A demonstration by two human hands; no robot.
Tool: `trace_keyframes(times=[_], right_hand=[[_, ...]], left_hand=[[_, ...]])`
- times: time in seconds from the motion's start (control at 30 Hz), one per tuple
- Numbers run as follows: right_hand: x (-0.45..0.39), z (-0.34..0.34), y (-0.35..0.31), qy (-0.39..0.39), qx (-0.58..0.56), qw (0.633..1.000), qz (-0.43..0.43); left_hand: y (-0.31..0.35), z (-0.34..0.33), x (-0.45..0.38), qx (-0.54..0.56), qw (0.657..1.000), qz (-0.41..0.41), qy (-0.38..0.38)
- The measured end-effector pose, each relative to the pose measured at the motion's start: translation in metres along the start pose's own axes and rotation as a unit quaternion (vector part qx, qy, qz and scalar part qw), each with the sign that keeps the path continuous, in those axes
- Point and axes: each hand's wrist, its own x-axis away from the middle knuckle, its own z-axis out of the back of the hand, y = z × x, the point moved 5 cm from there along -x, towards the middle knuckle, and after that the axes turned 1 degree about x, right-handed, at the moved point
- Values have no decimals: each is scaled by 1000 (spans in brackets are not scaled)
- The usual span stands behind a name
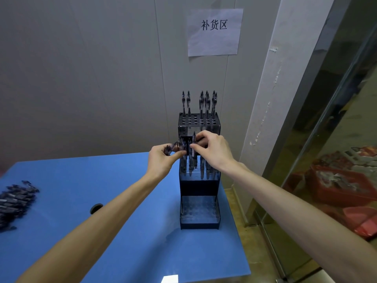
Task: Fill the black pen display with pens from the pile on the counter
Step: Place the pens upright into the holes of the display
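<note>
Forearms reach out over the blue counter [132,231], smooth and faintly glossy, where I see a white slip [170,279] at the near edge and a small dark round thing [95,208] beside the left arm. Far off to the left lies the pile of pens [15,203] — slim dark barrels, clipped at one end, jumbled loosely. Pens like these I judge light, stiff and a little slick, best pinched at mid-barrel and lowered straight into a hole. Nearer the wall stands the black pen display [200,211], a stepped rack of hard glossy plastic with three tiers of round holes: the lowest looks empty, the middle holds a row of pens [204,170], the top tier carries several upright pens [206,103]. At the middle tier my left hand [161,160] curls its fingers round a small bundle of pens [175,147], while my right hand [214,150] pinches a single pen [193,144] between thumb and fingertips, upright over the holes. Behind, a pale panelled wall bears a creased paper sign [214,31]; a glass partition [336,139] stands at right.
</note>
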Motion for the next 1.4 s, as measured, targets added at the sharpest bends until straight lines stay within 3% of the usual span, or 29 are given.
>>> trace_keyframes(times=[0.43,0.7,0.83,0.93,1.13,1.27,1.4], right_hand=[[9,-10,2,3,24,1000,-3],[-4,-15,-4,-93,99,991,7],[0,-20,-3,-104,129,986,33],[0,-22,0,-100,148,982,56],[-2,-31,5,-123,191,969,94],[1,-37,5,-114,219,962,115],[0,-25,3,-88,148,979,106]], left_hand=[[-5,-4,0,-28,1000,5,-11],[-9,-4,-5,-98,995,22,8],[-15,-14,5,-171,984,33,-44],[-26,-15,9,-154,986,54,-13],[-30,-18,11,-121,991,51,-36],[-34,-9,14,-11,995,89,-33],[-28,3,10,47,993,98,-40]])
